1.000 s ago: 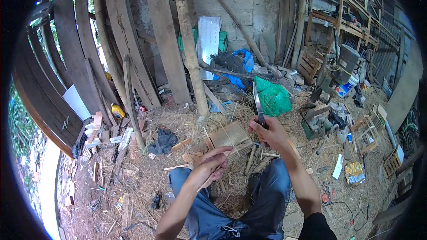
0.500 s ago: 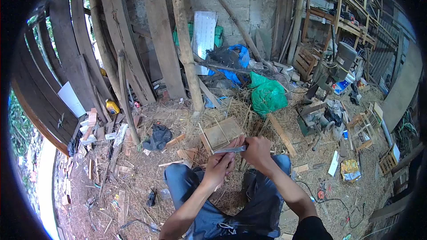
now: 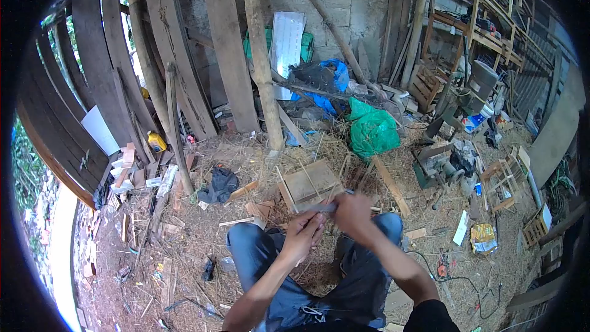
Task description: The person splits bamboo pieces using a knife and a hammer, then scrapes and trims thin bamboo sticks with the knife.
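My left hand [image 3: 303, 234] is closed in front of my knees, its fingers wrapped round what looks like a thin pale stick [image 3: 300, 262], mostly hidden by the palm. My right hand [image 3: 353, 212], smeared by motion, is closed just to the right and slightly higher. From it a grey knife blade [image 3: 322, 208] points left across the top of my left fingers; the handle is hidden in the fist. Just beyond both hands, a shallow wooden box frame [image 3: 309, 183] with thin upright sticks rests on the ground.
Wood scraps and straw litter the ground around my legs. A green sack [image 3: 373, 130] lies ahead, near a wooden pole [image 3: 261, 67]. A black bag [image 3: 219, 185] lies at left. To the right are a machine [image 3: 473, 89], a small wooden frame [image 3: 499, 183] and a cable [image 3: 458, 278].
My right hand has shifted slightly and turned, now blurred, and less of the blade shows between the hands. My left hand stays nearly in place. The view has tilted a little.
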Tool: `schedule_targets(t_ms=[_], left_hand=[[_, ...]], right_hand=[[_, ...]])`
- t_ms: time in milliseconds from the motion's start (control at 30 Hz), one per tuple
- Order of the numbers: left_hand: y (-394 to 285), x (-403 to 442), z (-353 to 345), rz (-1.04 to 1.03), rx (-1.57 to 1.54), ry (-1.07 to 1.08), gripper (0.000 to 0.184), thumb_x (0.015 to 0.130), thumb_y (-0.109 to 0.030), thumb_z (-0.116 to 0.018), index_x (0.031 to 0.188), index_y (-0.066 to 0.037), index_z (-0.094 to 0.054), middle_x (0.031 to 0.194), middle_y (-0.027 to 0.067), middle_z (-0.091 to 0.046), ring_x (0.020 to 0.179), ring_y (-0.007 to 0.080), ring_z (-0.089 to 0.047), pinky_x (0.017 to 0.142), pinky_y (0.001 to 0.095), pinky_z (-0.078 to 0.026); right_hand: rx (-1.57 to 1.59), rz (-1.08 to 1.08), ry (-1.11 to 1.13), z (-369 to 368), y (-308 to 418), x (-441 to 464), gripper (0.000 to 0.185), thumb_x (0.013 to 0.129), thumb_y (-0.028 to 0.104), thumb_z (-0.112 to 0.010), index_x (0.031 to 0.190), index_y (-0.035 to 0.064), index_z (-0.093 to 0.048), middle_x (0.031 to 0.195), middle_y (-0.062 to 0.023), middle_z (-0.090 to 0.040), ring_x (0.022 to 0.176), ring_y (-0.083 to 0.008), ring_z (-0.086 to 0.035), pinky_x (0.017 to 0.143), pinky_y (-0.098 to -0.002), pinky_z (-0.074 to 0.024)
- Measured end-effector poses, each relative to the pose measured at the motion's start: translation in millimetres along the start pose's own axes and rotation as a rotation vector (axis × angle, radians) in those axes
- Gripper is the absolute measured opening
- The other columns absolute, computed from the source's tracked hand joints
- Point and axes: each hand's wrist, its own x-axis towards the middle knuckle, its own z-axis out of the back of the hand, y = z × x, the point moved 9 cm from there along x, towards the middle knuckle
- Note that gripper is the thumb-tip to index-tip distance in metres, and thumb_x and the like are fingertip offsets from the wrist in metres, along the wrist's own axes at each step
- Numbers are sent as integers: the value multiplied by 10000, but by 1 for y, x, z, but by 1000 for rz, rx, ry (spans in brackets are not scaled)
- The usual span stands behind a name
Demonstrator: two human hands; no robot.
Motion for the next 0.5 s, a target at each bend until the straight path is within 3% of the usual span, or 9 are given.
schedule_targets(t_ms=[33, 67, 133, 267, 333, 433, 500], left_hand=[[3, 3, -2, -7, -13, 16, 388, 970, -118, -431, 1354, -67, -413, 721, -29, -415, 509, 35, -324, 435, 178, -265], [4, 3, -2, -8, -19, 19, 388, 970, -118, -431, 1354, -67, -413, 721, -29, -415, 509, 35, -324, 435, 178, -265], [6, -1, 0, 24, 44, -15, 383, 969, -128, -436, 1347, -64, -422, 710, -37, -411, 506, 30, -318, 432, 180, -261], [-4, -9, -6, 8, 81, 13, 358, 973, -141, -434, 1320, -52, -453, 720, -43, -425, 514, 14, -331, 440, 170, -275], [-4, -9, -3, 7, 94, 19, 361, 972, -138, -437, 1322, -52, -451, 716, -46, -423, 515, 14, -331, 446, 166, -278], [9, -6, 0, -13, 109, 21, 362, 964, -119, -444, 1317, -36, -452, 703, -41, -418, 500, 20, -327, 438, 172, -278], [11, -6, 2, -29, 120, 9, 362, 958, -105, -447, 1310, -21, -454, 694, -35, -416, 483, 27, -322, 423, 181, -276]], right_hand=[[8, 177, 27, -4, 19, -9, 245, 800, 244, -550, 673, 73, -670, 594, -170, -612, 575, -337, -629, 545, -442, -496], [1, 178, 29, -2, 17, -5, 245, 800, 244, -550, 673, 73, -670, 594, -170, -612, 575, -337, -629, 545, -442, -496], [-12, -37, 43, 1, -7, 7, 235, 799, 250, -562, 697, 71, -674, 603, -171, -616, 572, -327, -630, 543, -434, -495], [-19, -154, -137, 10, -49, 28, 318, 809, 273, -558, 592, 63, -654, 575, -180, -601, 542, -338, -617, 537, -445, -493], [-63, -251, -62, -1, -61, 30, 234, 794, 255, -568, 653, 110, -686, 595, -175, -610, 577, -331, -626, 547, -446, -494], [-56, -229, -55, -1, -48, 14, 210, 790, 244, -571, 675, 120, -695, 596, -171, -612, 583, -337, -623, 560, -458, -494], [-6, 65, -100, 3, -16, 6, 357, 817, 254, -546, 574, 11, -641, 547, -189, -579, 496, -364, -582, 508, -433, -482]])
